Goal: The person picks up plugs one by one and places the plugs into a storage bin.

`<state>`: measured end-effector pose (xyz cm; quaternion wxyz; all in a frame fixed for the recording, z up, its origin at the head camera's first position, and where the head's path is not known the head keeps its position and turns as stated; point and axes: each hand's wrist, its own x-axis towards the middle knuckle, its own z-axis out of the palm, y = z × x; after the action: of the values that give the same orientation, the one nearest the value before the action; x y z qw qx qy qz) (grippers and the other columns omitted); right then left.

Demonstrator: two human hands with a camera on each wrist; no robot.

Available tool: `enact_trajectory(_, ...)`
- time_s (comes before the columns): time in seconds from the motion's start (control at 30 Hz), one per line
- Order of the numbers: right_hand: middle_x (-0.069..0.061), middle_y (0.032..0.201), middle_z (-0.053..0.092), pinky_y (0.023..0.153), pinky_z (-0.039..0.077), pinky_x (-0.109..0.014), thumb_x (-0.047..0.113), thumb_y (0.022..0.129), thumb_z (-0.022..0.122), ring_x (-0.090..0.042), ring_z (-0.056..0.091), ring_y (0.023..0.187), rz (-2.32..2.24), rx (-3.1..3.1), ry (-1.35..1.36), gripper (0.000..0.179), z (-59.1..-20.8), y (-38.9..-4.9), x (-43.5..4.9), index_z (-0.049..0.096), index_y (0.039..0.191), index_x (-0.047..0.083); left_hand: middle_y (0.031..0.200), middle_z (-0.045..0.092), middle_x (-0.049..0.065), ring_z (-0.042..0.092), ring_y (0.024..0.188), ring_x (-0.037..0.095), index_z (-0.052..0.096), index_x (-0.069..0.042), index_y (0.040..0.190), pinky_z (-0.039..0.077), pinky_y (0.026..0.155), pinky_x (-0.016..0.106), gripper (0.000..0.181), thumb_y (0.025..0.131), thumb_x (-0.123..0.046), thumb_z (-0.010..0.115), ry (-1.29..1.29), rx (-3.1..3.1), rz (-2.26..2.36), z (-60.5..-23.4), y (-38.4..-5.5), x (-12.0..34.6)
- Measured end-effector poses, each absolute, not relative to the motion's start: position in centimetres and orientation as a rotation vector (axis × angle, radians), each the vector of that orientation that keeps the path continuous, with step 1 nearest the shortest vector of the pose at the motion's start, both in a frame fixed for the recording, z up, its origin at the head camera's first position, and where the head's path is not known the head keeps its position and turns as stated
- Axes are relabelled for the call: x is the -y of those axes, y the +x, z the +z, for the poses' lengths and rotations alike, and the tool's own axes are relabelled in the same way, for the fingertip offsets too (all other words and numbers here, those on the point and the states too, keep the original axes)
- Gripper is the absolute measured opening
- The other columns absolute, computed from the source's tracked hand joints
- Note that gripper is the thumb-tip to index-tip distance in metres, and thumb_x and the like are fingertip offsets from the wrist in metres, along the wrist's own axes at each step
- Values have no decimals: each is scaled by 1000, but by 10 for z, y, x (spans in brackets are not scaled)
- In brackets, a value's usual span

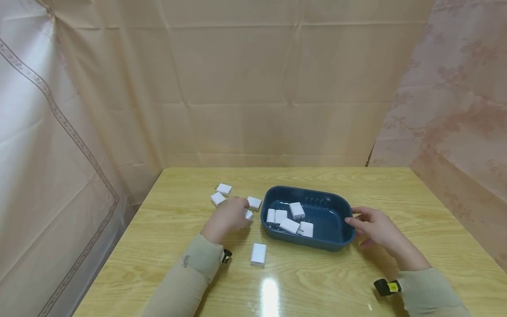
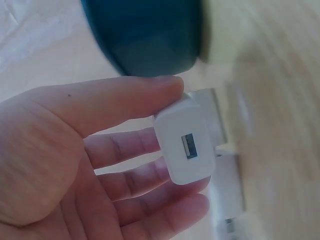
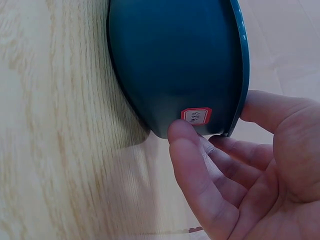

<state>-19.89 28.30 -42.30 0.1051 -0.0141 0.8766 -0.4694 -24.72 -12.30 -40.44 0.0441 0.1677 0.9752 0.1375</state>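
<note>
My left hand (image 1: pixel 231 215) pinches a white USB charger (image 2: pixel 175 135) between thumb and fingertips, its port facing the left wrist camera. In the head view this charger (image 1: pixel 248 215) shows just left of a dark blue plastic basin (image 1: pixel 317 243). Inside the basin several white chargers (image 1: pixel 289 226) lie, mostly toward its left half. At the basin's right end my right hand (image 1: pixel 374 226) grips the wall, thumb at the rim and other fingers against the outside. A small red-bordered label (image 3: pixel 195 116) is stuck on that outer wall.
Near the left hand lie more white chargers: one at the back (image 1: pixel 224 189), a second charger (image 1: pixel 218 199) partly behind the hand, and a third charger (image 1: pixel 254 203) beside the basin. Another charger (image 1: pixel 259 254) is nearer the front of the wooden table (image 1: pixel 317 286). Cloth curtains (image 1: pixel 277 88) hang behind.
</note>
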Motion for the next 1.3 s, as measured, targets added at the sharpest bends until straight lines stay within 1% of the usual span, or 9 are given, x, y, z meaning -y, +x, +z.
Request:
enact_trajectory(0.1,-22,112,65,60,61,-43,36,99,69,-26,67,83,-1396,-2580,-45,68,-425,-199,-283,45,146,-7,109,70,8,65,96,23,72,-6,115,55,87,43,36,83,-21,81,495,-2973,472,-399,-245,127)
enact_trajectory(0.2,-21,112,65,60,61,-42,36,99,69,-26,67,83,-1406,-2576,-51,69,-425,-198,-283,44,146,-7,113,69,8,64,100,24,71,-6,119,54,90,44,40,83,-19,81,480,-2979,522,-391,-243,130)
enact_trajectory(0.37,-22,112,65,60,61,-42,37,98,69,-26,67,83,-1405,-2577,-59,70,-424,-198,-283,44,146,-8,116,69,9,64,108,27,70,-6,122,52,96,46,41,85,-18,80,474,-3008,569,-380,-239,134)
enact_trajectory(0.47,-22,112,65,60,61,-42,35,99,68,-26,68,82,-1393,-2585,-55,67,-423,-198,-283,44,146,-8,118,70,9,64,110,28,70,-6,123,51,97,46,42,84,-19,81,492,-3009,575,-377,-239,133)
enact_trajectory(0.6,-22,112,65,60,61,-42,32,100,67,-26,67,82,-1383,-2593,-51,65,-422,-199,-283,44,145,-8,116,70,9,64,107,27,70,-5,122,52,95,45,42,84,-19,82,525,-3014,573,-375,-238,131)
enact_trajectory(0.83,-24,113,64,60,61,-42,36,99,69,-27,68,83,-1363,-2594,-66,70,-419,-198,-285,43,145,-10,117,68,9,63,101,24,70,-7,124,53,91,44,42,86,-21,81,548,-3025,571,-373,-238,126)
enact_trajectory(0.97,-23,112,64,60,61,-42,35,99,69,-28,67,83,-1355,-2596,-67,68,-419,-199,-286,44,144,-10,116,67,10,62,98,23,71,-7,123,54,88,43,39,86,-20,79,587,-3049,579,-371,-238,123)
enact_trajectory(1.1,-22,111,64,60,61,-42,32,99,68,-27,68,82,-1357,-2591,-64,66,-420,-199,-286,45,144,-10,116,67,9,62,98,22,72,-8,121,54,86,41,36,88,-21,77,627,-3073,579,-368,-239,120)
enact_trajectory(1.3,-23,113,64,60,61,-42,34,99,69,-26,68,82,-1356,-2584,-67,67,-418,-199,-286,45,145,-9,120,66,9,62,99,21,71,-11,126,55,86,38,38,90,-21,77,659,-3068,565,-359,-239,112)
